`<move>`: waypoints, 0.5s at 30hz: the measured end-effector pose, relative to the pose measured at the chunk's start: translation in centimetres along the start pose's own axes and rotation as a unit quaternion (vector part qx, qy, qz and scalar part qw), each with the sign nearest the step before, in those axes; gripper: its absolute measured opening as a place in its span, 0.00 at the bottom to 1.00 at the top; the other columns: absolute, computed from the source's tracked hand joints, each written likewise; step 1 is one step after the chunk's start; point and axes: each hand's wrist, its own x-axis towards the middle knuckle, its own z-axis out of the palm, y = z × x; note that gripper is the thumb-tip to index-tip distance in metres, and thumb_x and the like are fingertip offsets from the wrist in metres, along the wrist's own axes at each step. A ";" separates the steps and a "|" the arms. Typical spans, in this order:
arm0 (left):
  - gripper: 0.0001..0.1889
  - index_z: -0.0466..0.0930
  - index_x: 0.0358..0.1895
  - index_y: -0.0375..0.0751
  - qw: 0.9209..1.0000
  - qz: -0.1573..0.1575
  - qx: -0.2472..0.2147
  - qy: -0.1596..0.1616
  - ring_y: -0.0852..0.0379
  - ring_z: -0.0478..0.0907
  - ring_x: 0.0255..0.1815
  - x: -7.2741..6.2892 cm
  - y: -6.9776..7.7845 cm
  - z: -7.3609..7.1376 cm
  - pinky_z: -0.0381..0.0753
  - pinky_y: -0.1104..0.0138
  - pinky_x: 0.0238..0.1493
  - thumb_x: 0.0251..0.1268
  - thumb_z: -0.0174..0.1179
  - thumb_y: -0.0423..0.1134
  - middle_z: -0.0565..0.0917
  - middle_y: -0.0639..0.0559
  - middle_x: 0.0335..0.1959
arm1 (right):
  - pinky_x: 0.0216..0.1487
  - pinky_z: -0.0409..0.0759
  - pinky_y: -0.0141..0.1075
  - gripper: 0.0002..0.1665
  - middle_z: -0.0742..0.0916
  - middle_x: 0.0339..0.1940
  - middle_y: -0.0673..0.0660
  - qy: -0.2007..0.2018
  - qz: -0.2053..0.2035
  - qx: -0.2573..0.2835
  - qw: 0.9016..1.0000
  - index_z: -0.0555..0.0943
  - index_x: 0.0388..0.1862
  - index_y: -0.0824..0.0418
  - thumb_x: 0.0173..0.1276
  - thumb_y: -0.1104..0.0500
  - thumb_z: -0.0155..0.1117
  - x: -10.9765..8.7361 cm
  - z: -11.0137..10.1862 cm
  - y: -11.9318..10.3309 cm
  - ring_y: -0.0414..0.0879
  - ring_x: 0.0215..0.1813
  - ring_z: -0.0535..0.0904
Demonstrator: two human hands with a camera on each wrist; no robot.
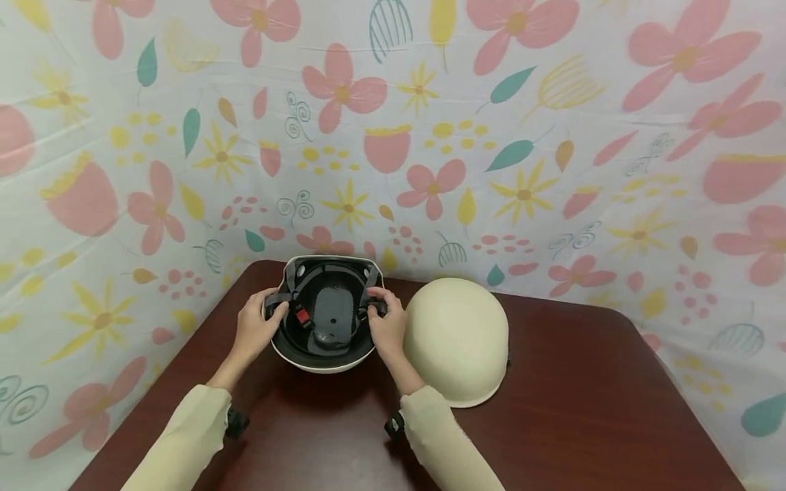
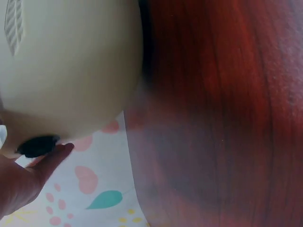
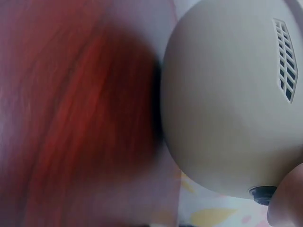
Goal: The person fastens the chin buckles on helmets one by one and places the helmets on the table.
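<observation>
A cream helmet [image 1: 323, 369] is held upside down near the table's far edge, its black padded inside facing up. My left hand [image 1: 254, 327] grips its left side, thumb over the rim by a dark strap [image 1: 279, 298]. On the opposite side my right hand [image 1: 388, 326] holds the rim, fingers at the strap there. A red buckle piece [image 1: 303, 316] shows inside the shell. Both wrist views show the smooth outer shell, with a black round piece [image 2: 38, 146] beside the left fingers and another black piece [image 3: 262, 194] beside the right hand.
A second cream helmet [image 1: 457, 341] lies dome up on the dark wooden table [image 1: 565, 395], just right of my right hand. Behind the table hangs a white cloth [image 1: 393, 198] printed with flowers and leaves.
</observation>
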 end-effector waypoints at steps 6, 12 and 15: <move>0.22 0.71 0.64 0.32 0.999 0.001 -0.008 0.050 0.35 0.73 0.61 0.2 0.0 -0.2 0.71 0.45 0.61 0.69 0.57 0.35 0.76 0.32 0.61 | 0.59 0.76 0.48 0.21 0.88 0.47 0.57 -0.004 0.008 -0.001 1.000 0.85 0.47 0.58 0.61 0.75 0.56 -0.5 0.9 0.3 0.53 0.55 0.81; 0.24 0.71 0.64 0.35 0.998 0.004 0.014 0.065 0.57 0.71 0.23 0.4 0.4 -0.9 0.69 0.66 0.29 0.68 0.60 0.38 0.80 0.35 0.38 | 0.64 0.73 0.49 0.19 0.86 0.50 0.57 -0.032 0.045 0.026 0.998 0.82 0.50 0.59 0.65 0.74 0.55 -0.7 1.2 0.7 0.52 0.60 0.79; 0.24 0.70 0.66 0.37 0.998 0.001 0.019 0.053 0.61 0.68 0.21 0.4 0.4 -1.3 0.69 0.68 0.28 0.69 0.59 0.40 0.79 0.35 0.34 | 0.66 0.72 0.50 0.19 0.85 0.54 0.58 -0.050 0.070 0.043 0.995 0.80 0.53 0.60 0.66 0.74 0.55 -1.0 1.5 1.0 0.52 0.63 0.77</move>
